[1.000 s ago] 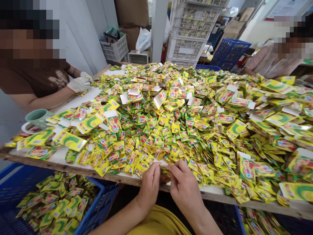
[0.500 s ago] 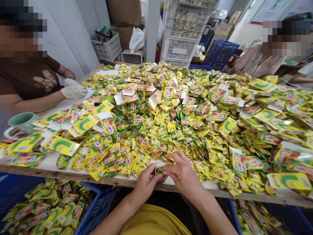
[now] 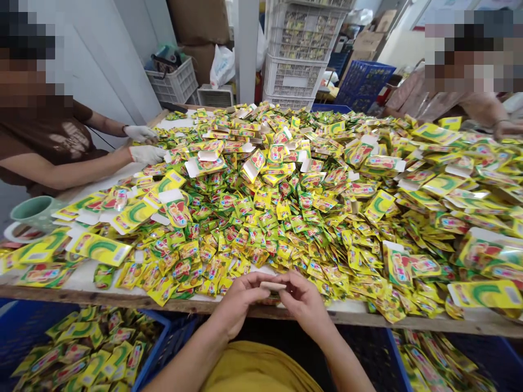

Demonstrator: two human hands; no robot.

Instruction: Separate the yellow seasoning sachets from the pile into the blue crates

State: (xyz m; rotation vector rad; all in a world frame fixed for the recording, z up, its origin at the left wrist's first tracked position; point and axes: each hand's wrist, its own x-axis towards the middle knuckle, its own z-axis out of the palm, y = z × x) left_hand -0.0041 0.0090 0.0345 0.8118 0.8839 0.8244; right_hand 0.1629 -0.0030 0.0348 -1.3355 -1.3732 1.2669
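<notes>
Just over the table's front edge, a small cardboard candy box (image 3: 273,286) is held between my two hands, its pale end flap facing up. My left hand (image 3: 240,304) is closed round the box's left end, while my right hand (image 3: 303,299) pinches its right end. Fingers cover most of the printed sides. Beyond my hands lies a heap of small yellow and green candy sachets (image 3: 261,237). Flat and open-ended yellow boxes, such as one banana-printed box (image 3: 100,247), lie on the left and right of the heap.
Blue crates (image 3: 157,348) of filled boxes stand below the table edge (image 3: 163,305). A green mug (image 3: 35,209) is at the left. One co-worker's gloved hands (image 3: 147,154) are at the left side; another person (image 3: 433,103) sits at the right. White crates (image 3: 296,79) are stacked behind.
The box's open end is now covered by its flap, and my right fingers have moved down to its right end. The left co-worker's gloved hands have moved apart, towards the heap.
</notes>
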